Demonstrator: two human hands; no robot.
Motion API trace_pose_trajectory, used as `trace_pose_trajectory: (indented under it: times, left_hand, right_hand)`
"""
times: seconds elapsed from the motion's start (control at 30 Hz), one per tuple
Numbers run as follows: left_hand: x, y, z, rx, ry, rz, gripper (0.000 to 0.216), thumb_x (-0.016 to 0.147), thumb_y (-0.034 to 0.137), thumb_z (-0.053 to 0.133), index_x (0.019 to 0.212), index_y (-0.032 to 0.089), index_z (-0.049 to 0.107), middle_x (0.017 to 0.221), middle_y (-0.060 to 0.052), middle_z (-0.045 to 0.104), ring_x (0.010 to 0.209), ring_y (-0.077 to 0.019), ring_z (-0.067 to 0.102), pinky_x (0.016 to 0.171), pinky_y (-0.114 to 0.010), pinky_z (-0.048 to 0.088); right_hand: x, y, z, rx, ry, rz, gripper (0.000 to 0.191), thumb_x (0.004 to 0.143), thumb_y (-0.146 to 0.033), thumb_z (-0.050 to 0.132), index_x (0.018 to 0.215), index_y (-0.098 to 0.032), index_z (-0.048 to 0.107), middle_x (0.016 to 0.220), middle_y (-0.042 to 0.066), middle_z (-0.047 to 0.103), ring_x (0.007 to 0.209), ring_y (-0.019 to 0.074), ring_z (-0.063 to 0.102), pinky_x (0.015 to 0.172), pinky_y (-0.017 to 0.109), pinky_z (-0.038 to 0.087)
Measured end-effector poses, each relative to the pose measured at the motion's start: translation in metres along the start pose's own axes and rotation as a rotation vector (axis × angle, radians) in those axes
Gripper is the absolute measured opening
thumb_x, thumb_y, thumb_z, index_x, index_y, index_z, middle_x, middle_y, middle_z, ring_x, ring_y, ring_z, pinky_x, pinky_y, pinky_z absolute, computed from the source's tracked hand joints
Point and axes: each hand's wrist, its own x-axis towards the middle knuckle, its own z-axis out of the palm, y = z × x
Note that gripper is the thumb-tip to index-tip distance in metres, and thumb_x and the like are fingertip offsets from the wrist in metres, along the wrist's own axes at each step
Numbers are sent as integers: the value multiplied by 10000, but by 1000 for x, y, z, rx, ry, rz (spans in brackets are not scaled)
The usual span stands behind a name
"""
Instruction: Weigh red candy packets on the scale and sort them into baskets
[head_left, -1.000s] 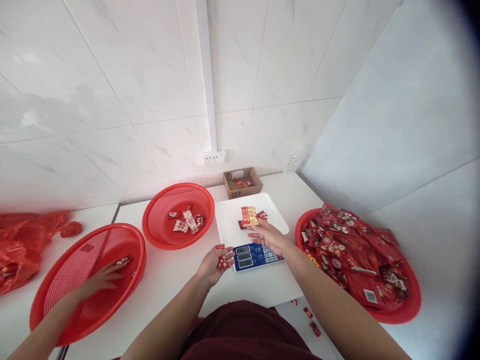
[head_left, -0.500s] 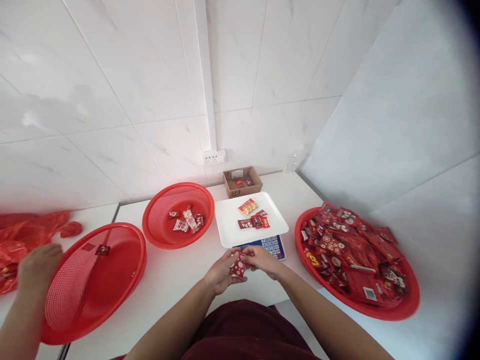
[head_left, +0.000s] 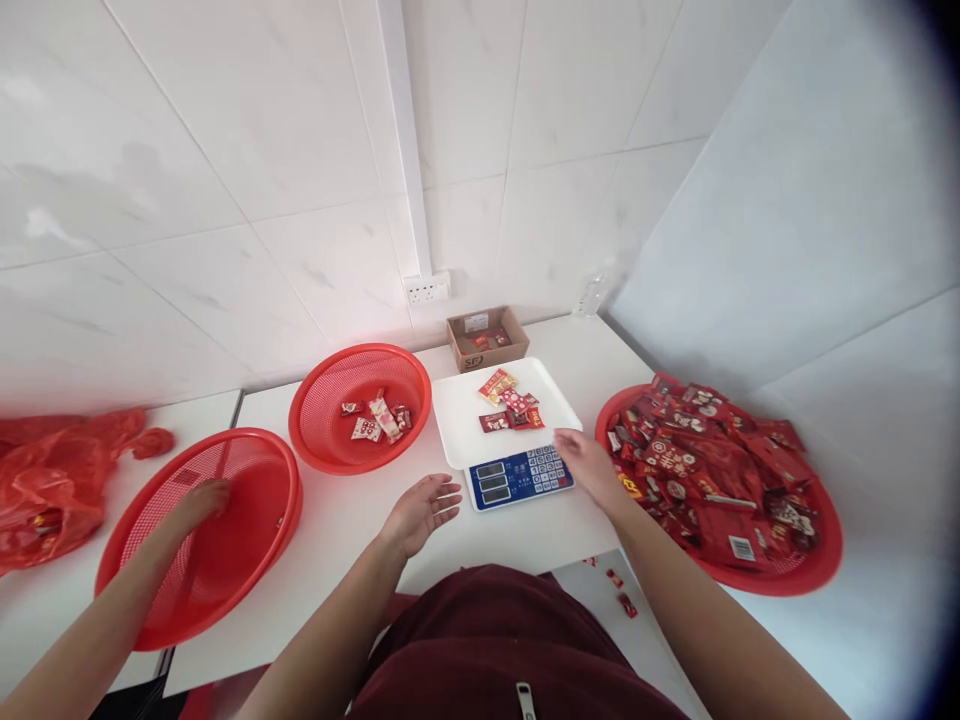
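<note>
While your left hand [head_left: 418,510] hovers over the desk [head_left: 337,540] at 8 o'clock of the scale [head_left: 517,478], grip spread apart and empty, your right hand [head_left: 592,470] is at its 3 o'clock, grip apart too. Small candy packets [head_left: 510,408] lie on its white tray [head_left: 461,430].

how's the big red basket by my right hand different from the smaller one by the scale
The big basket is wide, shallow and heaped with red packets; the smaller basket is deeper and holds only a few wrappers, some white. The big basket lies beside the right hand; the smaller basket lies beyond the left hand. Both are red mesh.
</note>
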Motion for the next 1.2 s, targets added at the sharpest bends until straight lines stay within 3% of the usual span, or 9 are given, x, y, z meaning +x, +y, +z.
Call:
trace_pose_trajectory:
  times: [0.13, 0.27, 0.43, 0.57, 0.7, 0.97, 1.1, 1.2]
  left_hand:
    - [-5, 0, -17, -39, 117, 11, 101, 855, 234, 499, 811, 158, 549, 780, -41, 648, 674, -115, 631, 708, -261, 499]
    - [-6, -2, -24, -53, 170, 7, 53, 843, 199, 512, 818, 162, 540, 736, -34, 650, 631, -110, 630, 673, -249, 500]
    - [-4, -2, -17, -52, 144, 12, 46, 842, 173, 499, 842, 159, 542, 730, -34, 648, 621, -105, 627, 659, -239, 504]
    - [-4, -2, -10, -44, 122, 8, 39, 835, 182, 519, 835, 157, 549, 736, -34, 647, 618, -103, 626, 651, -234, 501]
    - [-5, -4, -8, -41, 123, -3, 33, 824, 191, 550, 823, 158, 551, 746, -38, 655, 625, -106, 627, 655, -238, 498]
    - [0, -10, -10, -32, 149, -13, 24, 804, 157, 575, 819, 161, 557, 739, -37, 660, 627, -111, 633, 664, -245, 504]
    - [1, -11, -9, -24, 138, -11, 40, 796, 166, 592, 823, 160, 564, 748, -44, 664, 632, -114, 637, 665, -245, 510]
    - [0, -10, -9, -21, 138, -12, 43, 796, 175, 596, 820, 160, 564, 749, -43, 663, 632, -112, 638, 653, -238, 512]
  right_hand:
    - [-11, 50, -24, -445, 171, -119, 430, 787, -220, 465, 1205, -138, 522, 1287, 152, 526, 1232, 264, 427, 1051, 403, 298]
    - [-23, 78, -31, -515, 163, -15, 534, 833, -304, 407, 1335, -123, 394, 1335, 155, 486, 1237, 266, 425, 1017, 384, 326]
    - [-8, 87, -44, -440, 150, 162, 543, 865, -428, 335, 1299, -126, 459, 1277, 156, 545, 1159, 274, 505, 974, 367, 364]
    - [13, 99, -60, -521, 69, 292, 522, 864, -367, 363, 1290, -89, 478, 1249, 185, 563, 1121, 282, 541, 929, 358, 395]
    - [23, 108, -65, -588, -32, 271, 436, 839, -243, 399, 1220, -100, 554, 1161, 167, 626, 1057, 243, 591, 878, 296, 420]
    - [25, 113, -65, -685, 31, 282, 537, 795, -244, 488, 1301, -67, 456, 1278, 217, 518, 1109, 283, 549, 901, 337, 405]
    - [21, 111, -66, -716, 46, 253, 445, 792, -269, 516, 1199, -95, 554, 1325, 202, 466, 1094, 268, 554, 906, 319, 397]
    - [18, 107, -68, -725, 50, 238, 351, 813, -289, 501, 1093, -111, 617, 1227, 174, 556, 1080, 251, 561, 901, 297, 395]
